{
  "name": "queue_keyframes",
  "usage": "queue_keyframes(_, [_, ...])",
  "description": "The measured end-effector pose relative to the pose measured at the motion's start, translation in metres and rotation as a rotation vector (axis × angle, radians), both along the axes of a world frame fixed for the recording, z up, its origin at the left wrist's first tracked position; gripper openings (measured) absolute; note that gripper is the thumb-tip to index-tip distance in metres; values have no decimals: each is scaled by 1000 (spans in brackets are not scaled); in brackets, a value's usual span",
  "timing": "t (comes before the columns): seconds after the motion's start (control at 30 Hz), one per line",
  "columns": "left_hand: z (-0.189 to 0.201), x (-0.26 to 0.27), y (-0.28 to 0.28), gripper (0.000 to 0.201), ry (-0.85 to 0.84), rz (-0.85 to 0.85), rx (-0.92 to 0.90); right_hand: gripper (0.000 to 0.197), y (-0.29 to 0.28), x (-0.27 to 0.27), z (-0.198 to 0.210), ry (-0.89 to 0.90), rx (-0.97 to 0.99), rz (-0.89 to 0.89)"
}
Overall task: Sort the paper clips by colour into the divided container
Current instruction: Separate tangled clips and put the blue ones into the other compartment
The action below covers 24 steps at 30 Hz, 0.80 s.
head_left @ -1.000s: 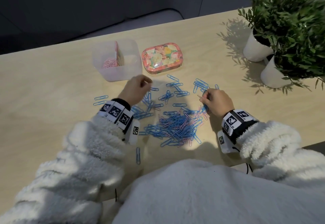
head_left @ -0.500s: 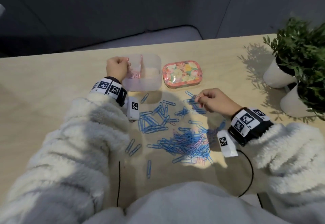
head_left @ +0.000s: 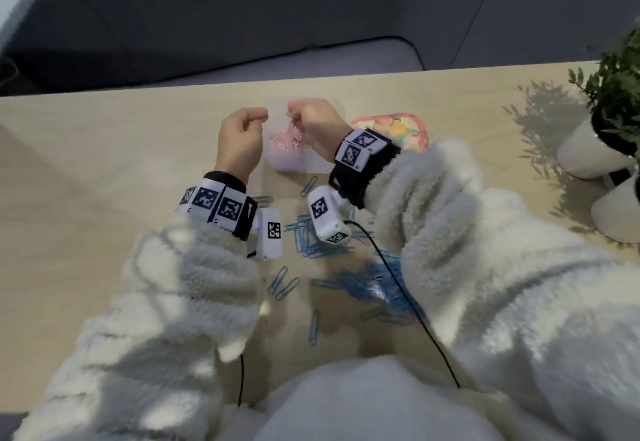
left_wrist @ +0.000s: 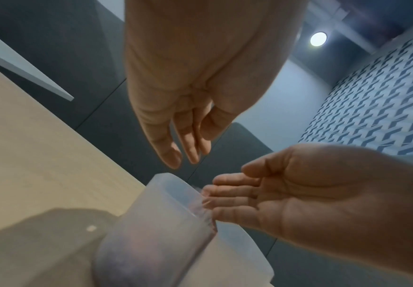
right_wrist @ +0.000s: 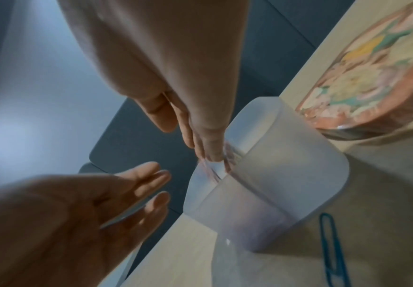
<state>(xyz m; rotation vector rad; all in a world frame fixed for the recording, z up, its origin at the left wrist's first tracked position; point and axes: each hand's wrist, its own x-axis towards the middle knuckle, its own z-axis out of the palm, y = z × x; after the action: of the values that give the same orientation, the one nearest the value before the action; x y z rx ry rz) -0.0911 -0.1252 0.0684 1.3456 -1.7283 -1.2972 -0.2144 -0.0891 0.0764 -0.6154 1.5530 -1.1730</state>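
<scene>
The translucent divided container (head_left: pixel 289 161) stands at the table's far middle, with pink clips (head_left: pixel 287 141) heaped in its left compartment. Over that compartment my right hand (head_left: pixel 294 113) hovers, thumb apart from its straight fingers (right_wrist: pixel 208 153). A blur of pink clips (right_wrist: pixel 226 162) hangs just below the fingertips, above the container (right_wrist: pixel 286 174). My left hand (head_left: pixel 259 118) is beside the container's left wall, its fingers (left_wrist: pixel 176 153) straight and holding nothing. A pile of mostly blue clips (head_left: pixel 367 288) lies nearer me, partly hidden by my sleeves.
A flowered tin (head_left: pixel 398 129) sits right of the container, partly behind my right wrist. Two potted plants in white pots (head_left: pixel 595 149) stand at the far right. Loose blue clips (head_left: pixel 284 283) lie scattered before the container, one close to it (right_wrist: pixel 330 244).
My right hand left the clip pile and moved up and left to above the container. The left hand stayed at the container's left side. The head view shifted.
</scene>
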Motion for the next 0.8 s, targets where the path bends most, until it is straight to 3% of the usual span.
queue_keyframes(0.07, [0, 11, 14, 31, 10, -12, -10, 23, 4, 1, -5, 93, -16, 12])
queue_keyframes(0.2, [-13, 20, 47, 27, -72, -129, -36, 29, 55, -21, -5, 154, -136, -175])
queue_keyframes(0.3, [-27, 9, 74, 20, -211, -296, -104, 29, 125, -55, -13, 178, -69, -313])
queue_keyframes(0.4, [-39, -13, 109, 16, -282, -544, -131, 28, 208, -93, -32, 388, 76, -385])
queue_keyframes(0.47, [-48, -30, 134, 17, -323, -701, -228, 32, 259, -113, -50, 514, 197, -387])
queue_keyframes(0.6, [-61, -67, 174, 16, -487, -907, -460, 20, 332, -123, -73, 598, 357, -329])
queue_keyframes(0.73, [-70, -92, 208, 18, -537, -1069, -520, 23, 353, -108, -74, 669, 418, -213])
queue_keyframes(0.8, [-75, -97, 216, 20, -588, -1125, -563, 15, 349, -99, -76, 677, 409, -183])
